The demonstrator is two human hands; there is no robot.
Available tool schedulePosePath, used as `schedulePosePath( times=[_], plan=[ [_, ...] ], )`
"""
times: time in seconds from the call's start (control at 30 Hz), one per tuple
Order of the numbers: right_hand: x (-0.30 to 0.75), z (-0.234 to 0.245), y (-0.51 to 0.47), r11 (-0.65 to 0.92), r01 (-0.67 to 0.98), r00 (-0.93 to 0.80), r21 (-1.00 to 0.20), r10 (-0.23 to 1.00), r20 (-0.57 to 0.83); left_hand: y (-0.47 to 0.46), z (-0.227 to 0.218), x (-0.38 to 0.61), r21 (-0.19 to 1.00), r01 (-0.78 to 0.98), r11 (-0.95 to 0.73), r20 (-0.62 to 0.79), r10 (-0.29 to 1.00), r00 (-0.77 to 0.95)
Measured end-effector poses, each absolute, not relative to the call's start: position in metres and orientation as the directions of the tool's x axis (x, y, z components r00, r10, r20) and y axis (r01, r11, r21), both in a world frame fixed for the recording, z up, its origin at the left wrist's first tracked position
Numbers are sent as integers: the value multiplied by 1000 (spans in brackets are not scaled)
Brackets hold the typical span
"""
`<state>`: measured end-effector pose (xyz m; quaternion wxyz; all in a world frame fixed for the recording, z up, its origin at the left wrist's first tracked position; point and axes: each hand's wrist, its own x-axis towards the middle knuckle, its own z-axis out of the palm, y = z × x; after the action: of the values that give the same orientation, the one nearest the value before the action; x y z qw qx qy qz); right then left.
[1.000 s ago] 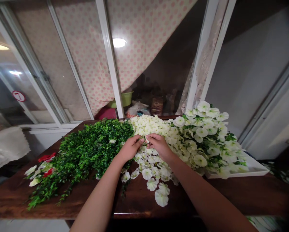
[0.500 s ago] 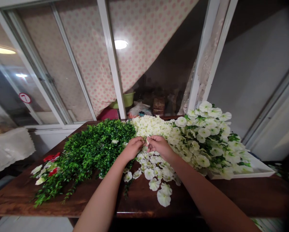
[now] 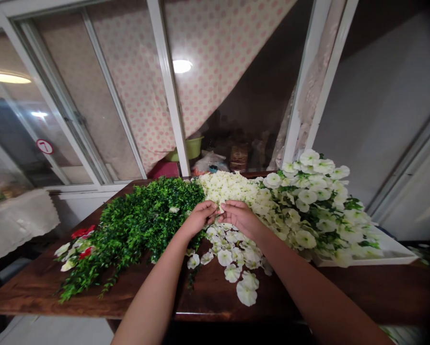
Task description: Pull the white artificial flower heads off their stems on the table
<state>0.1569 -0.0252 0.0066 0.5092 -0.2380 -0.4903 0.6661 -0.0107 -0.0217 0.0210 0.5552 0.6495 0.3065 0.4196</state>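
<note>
Our left grip [image 3: 198, 218] and right grip [image 3: 240, 219] curl together, whether closed on anything we cannot tell, above loose white artificial petunias [image 3: 225, 257] on the wooden counter [image 3: 28, 299], with many cream blooms [image 3: 227, 188] heaped beyond the grips.

Left hand [image 3: 198, 219] and right hand [image 3: 240, 219] meet over white petunias [image 3: 231, 258].

Up on the window pane [image 3: 17, 139], there's a round red-ringed sign [image 3: 44, 146] showing what looks like a 7, and nothing else readable!
</note>
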Motion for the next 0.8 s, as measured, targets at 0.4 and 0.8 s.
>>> schedulePosePath(
  times=[0.4,0.8],
  plan=[
    [154,5,-23,48,-421,-276,-906,945,178,-14,16,-13,978,30,-206,168,866,471],
    [154,2,-22,36,-331,-170,-943,981,97,-9,9,-14,976,78,-203,145,876,459]
  ],
)
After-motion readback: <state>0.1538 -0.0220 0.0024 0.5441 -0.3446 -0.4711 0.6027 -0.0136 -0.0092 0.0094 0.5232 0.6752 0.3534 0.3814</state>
